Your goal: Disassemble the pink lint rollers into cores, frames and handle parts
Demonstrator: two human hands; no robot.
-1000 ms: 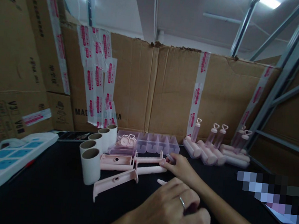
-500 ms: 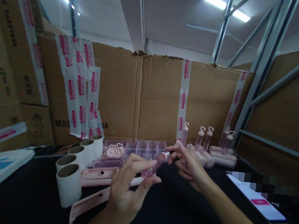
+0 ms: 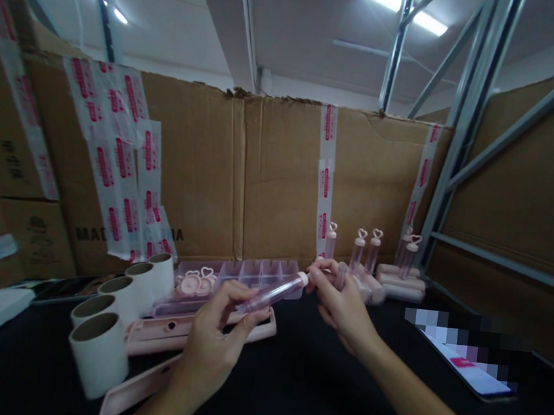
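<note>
Toward 2 o'clock of the left hand [image 3: 217, 333], its pinched clear tube [image 3: 275, 293] lies flatter than before. Right hand [image 3: 346, 307], 3 o'clock of tube, has curled its fingers in, gripping a small translucent piece [image 3: 341, 278]; contact with tube unclear. Left fingers partly hide tube's lower end. Phone [image 3: 479, 380], 4 o'clock of right hand, screen pixelated.

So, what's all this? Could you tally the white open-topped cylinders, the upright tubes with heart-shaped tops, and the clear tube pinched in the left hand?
White cylinders: 5
Upright heart-topped tubes: 5
Clear tube in the left hand: 1
Total: 11
</note>
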